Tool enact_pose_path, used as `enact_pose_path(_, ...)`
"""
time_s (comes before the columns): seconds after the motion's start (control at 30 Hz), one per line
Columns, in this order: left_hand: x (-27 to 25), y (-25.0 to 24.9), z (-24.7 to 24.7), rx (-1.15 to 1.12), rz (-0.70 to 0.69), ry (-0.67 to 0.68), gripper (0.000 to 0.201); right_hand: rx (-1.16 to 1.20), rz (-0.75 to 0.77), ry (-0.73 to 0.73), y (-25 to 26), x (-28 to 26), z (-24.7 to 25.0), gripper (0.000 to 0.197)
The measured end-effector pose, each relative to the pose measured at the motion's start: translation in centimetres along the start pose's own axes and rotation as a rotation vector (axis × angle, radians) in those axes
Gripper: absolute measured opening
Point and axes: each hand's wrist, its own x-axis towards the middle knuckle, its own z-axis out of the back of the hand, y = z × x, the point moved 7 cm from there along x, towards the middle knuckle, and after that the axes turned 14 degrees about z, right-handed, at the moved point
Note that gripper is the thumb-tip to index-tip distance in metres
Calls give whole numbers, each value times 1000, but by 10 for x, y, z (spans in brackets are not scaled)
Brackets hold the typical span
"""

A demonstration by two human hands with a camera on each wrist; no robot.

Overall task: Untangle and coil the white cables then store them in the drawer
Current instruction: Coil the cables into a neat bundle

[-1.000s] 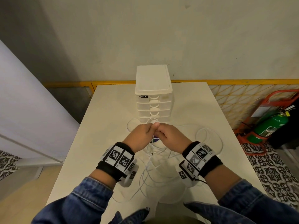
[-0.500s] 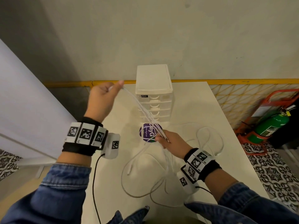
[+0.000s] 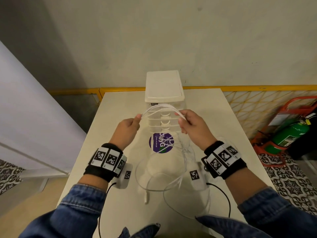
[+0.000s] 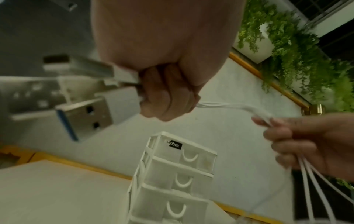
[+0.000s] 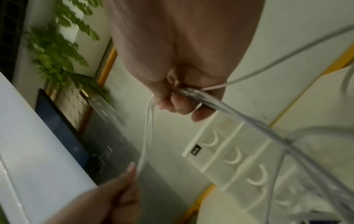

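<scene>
Several white cables [image 3: 161, 108] arch between my two raised hands in front of the white drawer tower [image 3: 163, 86]. My left hand [image 3: 135, 120] pinches their ends; its wrist view shows large USB plugs [image 4: 86, 115] sticking out of the curled fingers [image 4: 166, 97]. My right hand [image 3: 184, 121] grips the same bundle further along, fingers [image 5: 178, 104] curled round the strands [image 5: 229, 110]. From there the cables hang down in loose loops [image 3: 163, 184] onto the table. All drawers [image 4: 184, 157] of the tower look closed.
A round purple sticker [image 3: 161, 142] lies on the cream table [image 3: 120, 107] just before the tower. A green fire extinguisher [image 3: 289, 134] in a red stand is on the floor to the right. A white panel [image 3: 25, 109] stands left of the table.
The hands started together low over the table. The left hand then swung up and left, drawing the cables taut. Now both hands are raised level, closer together, with the strands arched between them.
</scene>
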Motion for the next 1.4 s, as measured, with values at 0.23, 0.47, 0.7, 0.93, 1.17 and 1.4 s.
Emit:
enact_pose_path(0.23, -15, -6, -27, -164, -10, 368, 53, 57, 61, -158, 19, 24, 18, 25)
enact_pose_path(0.47, -62, -68, -34, -616, -144, 848, 45, -125, -33, -91, -23, 27, 13, 27)
enact_pose_path(0.7, -49, -121, 2, -1217, -287, 691, 47, -109, -23, 313, -31, -30, -84, 25)
enact_pose_path(0.93, -21, -98, 32, -1246, -342, 126, 32, -69, -82, 390, -43, -51, -88, 11)
enact_pose_path(1.17, -20, -90, 26, -61, -513, -185, 21, -28, 82, 361, -12, -56, -68, 26)
enact_pose_path(1.4, -21, -50, -25, -13, -146, 385, 30, 14, 208, 124, 15, -24, -24, 25)
